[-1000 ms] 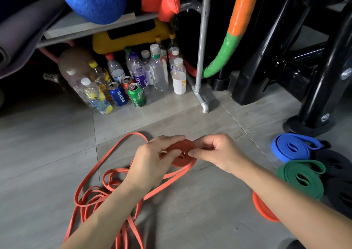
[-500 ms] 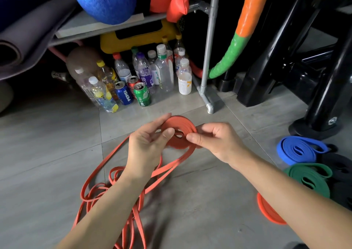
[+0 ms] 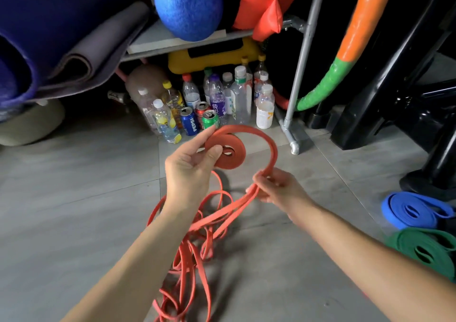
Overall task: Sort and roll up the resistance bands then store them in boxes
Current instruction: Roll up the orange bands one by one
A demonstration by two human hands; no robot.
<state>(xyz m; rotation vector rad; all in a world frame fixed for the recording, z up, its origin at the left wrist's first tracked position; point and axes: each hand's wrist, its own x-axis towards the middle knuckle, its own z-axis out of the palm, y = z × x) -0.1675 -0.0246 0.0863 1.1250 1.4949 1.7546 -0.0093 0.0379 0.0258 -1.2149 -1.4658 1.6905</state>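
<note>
Through the head camera I see my left hand (image 3: pixel 188 168) pinching the part-wound coil (image 3: pixel 237 160) of the orange band (image 3: pixel 272 149) between thumb and fingertips, held up off the floor (image 3: pixel 74 198). My right hand (image 3: pixel 281 191) is curled round the doubled strand just below and to the right of the coil, feeding it in a loose arc over the top. The rest of the band trails down into a tangle of loops on the floor between my forearms. A blue roll (image 3: pixel 404 205) and a green roll (image 3: pixel 409 240) lie finished at the right edge; no box is in view. My worry is that slack arc: if I wind without tension, the coil may telescope or spring open from a light pinch. The tangle below could also snag and jerk the strand, or feed in a twist.
</note>
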